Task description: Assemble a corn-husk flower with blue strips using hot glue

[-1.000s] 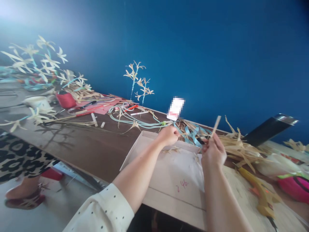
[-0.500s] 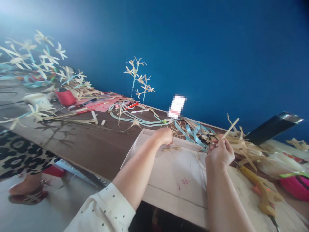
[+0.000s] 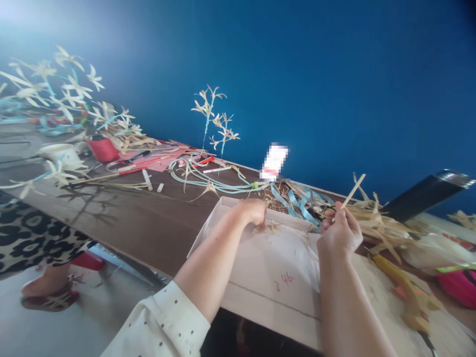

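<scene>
My left hand (image 3: 256, 212) is inside the far part of a shallow white cardboard box (image 3: 260, 297), fingers curled downward and closed. Small dried, straw-coloured bits (image 3: 271, 227) lie on the box floor beside it. What the fingertips pinch, if anything, is hidden behind the hand. To the right, above the box's edge, my right hand (image 3: 340, 230) pinches a thin pale strip of dried husk (image 3: 353, 191), which points up and to the right. Pink handwritten figures mark the box.
Blue ribbon (image 3: 297, 198) and dried husks (image 3: 375, 218) lie beyond the right hand. A yellow glue gun (image 3: 412, 297) and a dark flask (image 3: 424, 196) are at right. Handmade flowers (image 3: 208, 106) stand by the blue wall; a person's shoe (image 3: 52, 300) shows at lower left.
The strip in my right hand has tilted slightly and its tip sits a little lower. My left hand stays nearly in place over the box. The view has shifted slightly.
</scene>
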The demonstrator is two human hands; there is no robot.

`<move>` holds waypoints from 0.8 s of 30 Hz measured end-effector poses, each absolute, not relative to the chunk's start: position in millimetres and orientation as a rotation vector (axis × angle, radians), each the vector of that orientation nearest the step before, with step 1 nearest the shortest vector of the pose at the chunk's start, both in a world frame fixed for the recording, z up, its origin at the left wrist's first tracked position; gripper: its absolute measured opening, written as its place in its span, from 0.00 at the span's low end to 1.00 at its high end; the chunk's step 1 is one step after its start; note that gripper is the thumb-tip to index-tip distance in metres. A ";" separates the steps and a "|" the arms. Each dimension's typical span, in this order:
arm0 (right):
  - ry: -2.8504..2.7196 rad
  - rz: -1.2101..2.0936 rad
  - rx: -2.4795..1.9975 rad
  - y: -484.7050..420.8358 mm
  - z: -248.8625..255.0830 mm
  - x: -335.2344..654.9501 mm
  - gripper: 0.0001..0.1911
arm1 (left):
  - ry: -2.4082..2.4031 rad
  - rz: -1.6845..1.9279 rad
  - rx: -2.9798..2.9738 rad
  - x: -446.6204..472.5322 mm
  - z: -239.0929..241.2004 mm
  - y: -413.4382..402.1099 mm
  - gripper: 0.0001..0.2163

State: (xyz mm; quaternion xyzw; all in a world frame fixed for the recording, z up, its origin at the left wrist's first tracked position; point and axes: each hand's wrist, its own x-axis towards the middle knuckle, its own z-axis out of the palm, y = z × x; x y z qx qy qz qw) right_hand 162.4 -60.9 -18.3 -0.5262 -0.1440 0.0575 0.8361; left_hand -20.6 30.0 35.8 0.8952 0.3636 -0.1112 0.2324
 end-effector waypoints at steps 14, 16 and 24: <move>-0.304 0.074 -1.066 -66.6 -6.6 158.3 0.15 | 1.144 -0.162 2.461 -19.8 22.7 35.9 0.11; -0.301 0.054 -1.051 -68.8 -3.4 158.5 0.14 | 1.164 -0.043 2.476 -16.3 22.5 31.9 0.09; -0.300 0.058 -1.049 -66.6 -4.0 156.1 0.14 | 0.978 0.347 2.675 7.3 9.1 14.6 0.11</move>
